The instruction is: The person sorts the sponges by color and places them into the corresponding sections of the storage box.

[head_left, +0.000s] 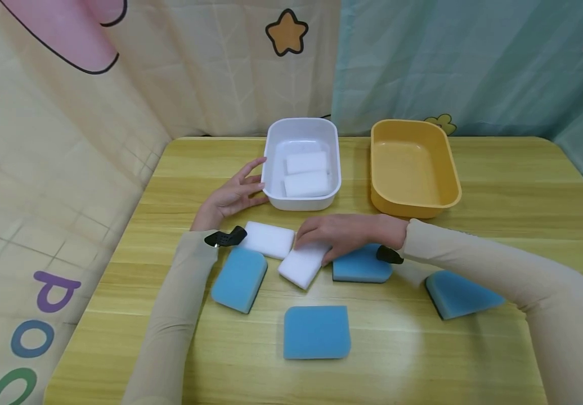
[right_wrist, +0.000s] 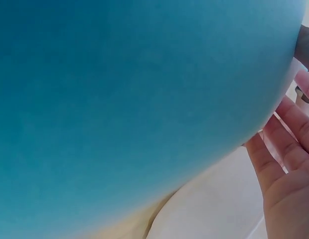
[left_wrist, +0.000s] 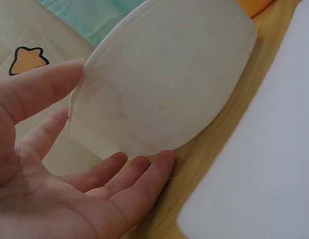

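My left hand (head_left: 237, 194) rests against the left side of a white plastic bin (head_left: 301, 203), its fingers spread and fairly straight along the wall and rim. Two white sponges (head_left: 306, 184) lie inside that bin. On the table, my right hand (head_left: 334, 233) grips a white sponge (head_left: 301, 267) from above, thumb on one side and fingers on the other. Another white sponge (head_left: 268, 239) touches its upper left. Close under the right wrist lies a blue sponge (head_left: 361, 269), which fills most of the right wrist view and hides the held sponge there.
To the right of the white bin stands a yellow bin (head_left: 413, 169) with nothing inside. More blue sponges lie about: one by the left forearm (head_left: 240, 278), one nearer the front (head_left: 317, 332), and one beside the right forearm (head_left: 458, 295). Printed curtains (head_left: 220, 67) hang behind the wooden table (head_left: 220, 360).
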`<action>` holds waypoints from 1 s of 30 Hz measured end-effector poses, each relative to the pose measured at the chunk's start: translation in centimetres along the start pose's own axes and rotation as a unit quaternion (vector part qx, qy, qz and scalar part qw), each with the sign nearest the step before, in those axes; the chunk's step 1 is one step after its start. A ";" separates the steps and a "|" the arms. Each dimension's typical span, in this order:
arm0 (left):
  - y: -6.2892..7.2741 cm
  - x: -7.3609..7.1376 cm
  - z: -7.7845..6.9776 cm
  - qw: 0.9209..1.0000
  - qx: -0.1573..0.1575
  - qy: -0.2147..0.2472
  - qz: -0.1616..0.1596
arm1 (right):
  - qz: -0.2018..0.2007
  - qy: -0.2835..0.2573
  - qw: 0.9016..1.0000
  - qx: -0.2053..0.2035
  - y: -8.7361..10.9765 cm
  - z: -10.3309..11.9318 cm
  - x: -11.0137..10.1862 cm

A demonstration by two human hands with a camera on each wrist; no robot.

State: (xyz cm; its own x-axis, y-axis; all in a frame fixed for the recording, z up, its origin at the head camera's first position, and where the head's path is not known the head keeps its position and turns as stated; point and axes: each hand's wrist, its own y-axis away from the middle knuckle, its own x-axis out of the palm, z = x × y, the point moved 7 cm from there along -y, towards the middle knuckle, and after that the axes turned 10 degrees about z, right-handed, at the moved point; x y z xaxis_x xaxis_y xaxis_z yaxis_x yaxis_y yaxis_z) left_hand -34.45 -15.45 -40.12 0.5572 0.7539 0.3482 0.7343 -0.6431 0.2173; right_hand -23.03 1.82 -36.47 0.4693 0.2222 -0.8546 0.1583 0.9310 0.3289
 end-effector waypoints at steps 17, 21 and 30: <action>0.3 -0.3 0.0 1.000 -0.005 -0.009 -0.008 | -0.059 0.001 0.998 -0.013 0.6 0.0 -1.3; 0.3 -0.2 -0.1 1.000 -0.005 -0.004 -0.004 | -0.079 0.005 0.997 -0.014 0.9 0.0 -2.1; 0.2 -0.2 0.3 1.000 -0.007 0.004 0.000 | -0.102 0.006 0.995 -0.011 1.5 -0.3 -3.1</action>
State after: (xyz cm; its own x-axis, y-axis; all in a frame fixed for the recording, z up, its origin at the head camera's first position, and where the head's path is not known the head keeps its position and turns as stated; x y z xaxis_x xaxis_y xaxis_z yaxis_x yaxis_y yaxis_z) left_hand -34.26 -15.68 -40.45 0.5543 0.7525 0.3555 0.7289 -0.6451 0.2290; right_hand -24.49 2.64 -33.42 0.4183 0.0325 -0.9077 0.2298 0.9631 0.1404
